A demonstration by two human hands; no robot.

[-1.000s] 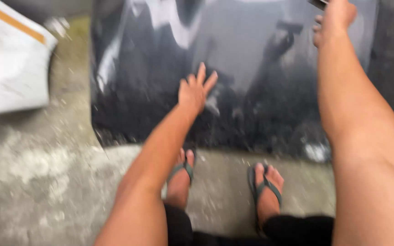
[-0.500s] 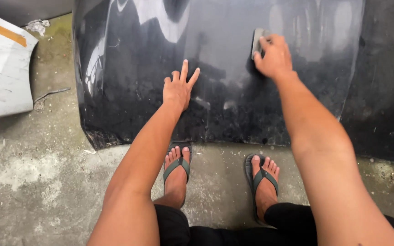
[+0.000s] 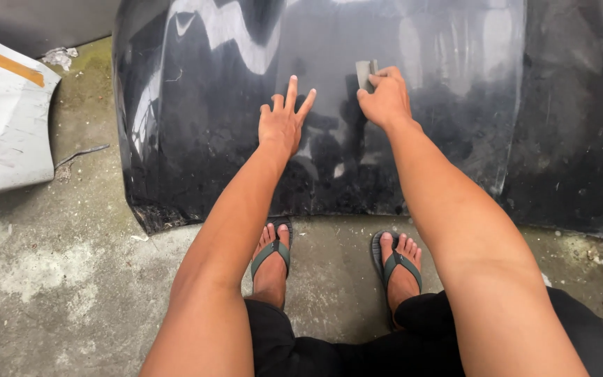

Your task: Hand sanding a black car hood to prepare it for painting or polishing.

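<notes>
From the head camera, looking straight down: a glossy black car body panel (image 3: 329, 105) lies flat on the rough concrete floor (image 3: 50, 279), its near edge just ahead of the person's feet in green flip-flops (image 3: 271, 253).

The left hand (image 3: 282, 122) rests palm-down on the panel with its fingers spread and slack, gripping nothing. The right hand (image 3: 385, 101) is beside it, a little farther up the panel, with fingers curled around a small grey sanding pad (image 3: 364, 73) — only the pad's top edge shows above the knuckles, and it sits against the paint.

That pad looks light and somewhat flexible, the sort of thing best pinched flat between thumb and fingers as it is now; pressed unevenly it would likely buckle or skid on so slick a surface. The panel itself I'd judge stiff but thin — awkward and broad, best taken by its edges.

Off to the left lies a white panel (image 3: 1, 132) with an orange stripe, well apart from the hands.
</notes>
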